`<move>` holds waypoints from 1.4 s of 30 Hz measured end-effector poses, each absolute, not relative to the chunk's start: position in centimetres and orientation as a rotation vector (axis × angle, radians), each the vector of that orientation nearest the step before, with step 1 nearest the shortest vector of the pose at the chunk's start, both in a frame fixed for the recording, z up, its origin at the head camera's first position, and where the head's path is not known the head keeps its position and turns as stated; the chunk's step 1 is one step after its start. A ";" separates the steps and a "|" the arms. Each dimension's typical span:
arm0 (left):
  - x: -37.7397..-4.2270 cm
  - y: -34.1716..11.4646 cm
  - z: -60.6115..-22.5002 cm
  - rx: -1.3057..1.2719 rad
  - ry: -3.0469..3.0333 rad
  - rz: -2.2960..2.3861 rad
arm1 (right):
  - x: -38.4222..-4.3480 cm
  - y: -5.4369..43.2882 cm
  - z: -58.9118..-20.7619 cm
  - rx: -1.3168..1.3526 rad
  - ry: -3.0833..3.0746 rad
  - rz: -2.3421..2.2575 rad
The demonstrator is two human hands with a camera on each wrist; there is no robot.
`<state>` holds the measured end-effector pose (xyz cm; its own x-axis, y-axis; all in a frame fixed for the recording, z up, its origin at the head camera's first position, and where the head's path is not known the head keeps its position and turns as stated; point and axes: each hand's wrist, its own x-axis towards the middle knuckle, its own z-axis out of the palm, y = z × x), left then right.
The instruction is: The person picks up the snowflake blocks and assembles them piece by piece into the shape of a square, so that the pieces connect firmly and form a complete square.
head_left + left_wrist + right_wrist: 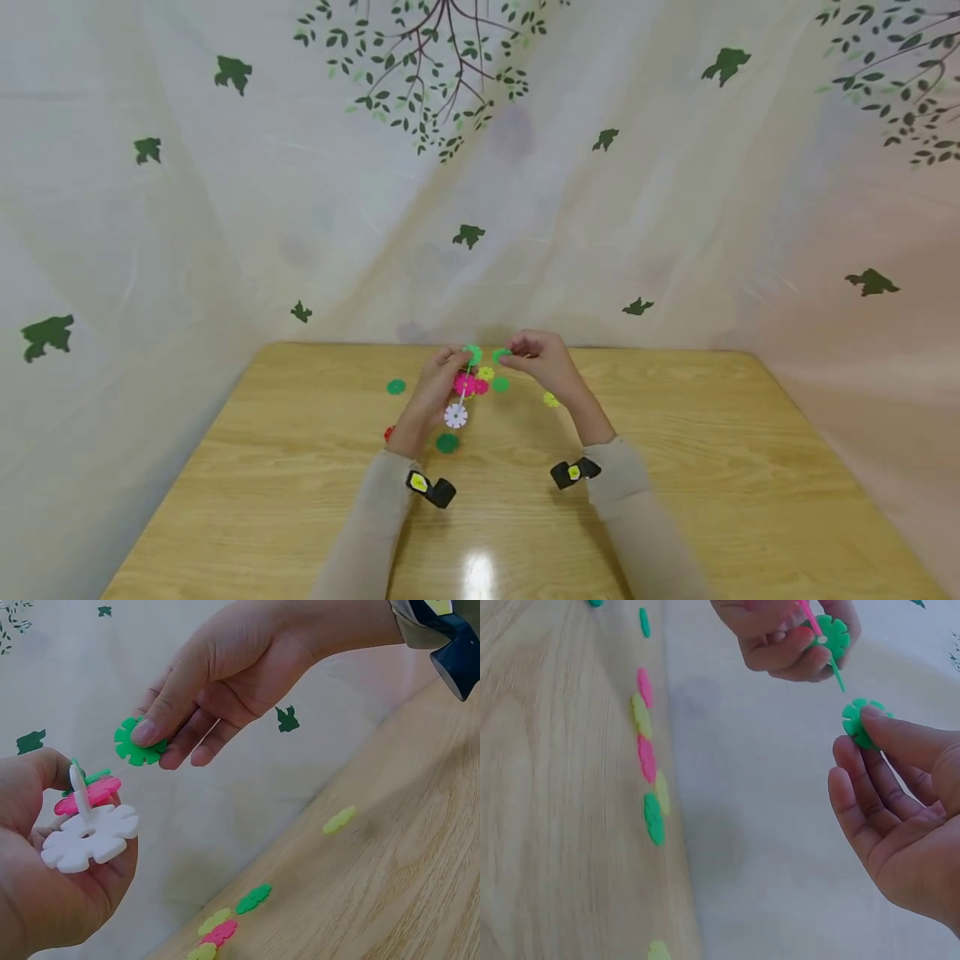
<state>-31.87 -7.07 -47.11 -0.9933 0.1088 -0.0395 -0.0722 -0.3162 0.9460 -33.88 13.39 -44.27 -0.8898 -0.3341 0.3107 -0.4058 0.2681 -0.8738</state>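
My left hand (431, 393) grips a chain of slotted plastic flower discs joined edge to edge. In the left wrist view its white disc (112, 838) faces the camera, a pink disc (96, 793) sits behind it, and green shows beyond. The chain's green disc (838, 636) is clearer in the right wrist view, beside the left fingers. Between thumb and fingertips my right hand (553, 367) pinches a separate green disc (129, 745), held a short gap apart from the chain. Its other fingers are loosely bent. Part of the chain is hidden by the left hand.
Loose discs lie on the wooden table (675, 467) under and around the hands: dark green (447, 443), another dark green disc (396, 387), bright green (500, 384), pink (482, 387), yellow (551, 400) and a partly covered red one (388, 433). A printed cloth (525, 275) hangs behind.
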 end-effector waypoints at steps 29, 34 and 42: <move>-32.0 -6.8 -46.7 0.063 1.722 2.472 | -33.1 12.2 -43.7 0.651 -2.354 1.786; -32.0 -6.9 -46.8 0.073 1.727 2.467 | -33.2 12.1 -44.1 0.664 -2.307 1.818; -31.9 -6.9 -46.9 0.088 1.731 2.430 | -33.7 12.1 -44.9 0.647 -2.315 1.850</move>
<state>-31.91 -6.87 -46.92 -0.9859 0.1614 -0.0431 -0.0934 -0.3191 0.9431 -33.68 12.06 -44.89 -0.9034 -0.2586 0.3419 -0.3906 0.1677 -0.9052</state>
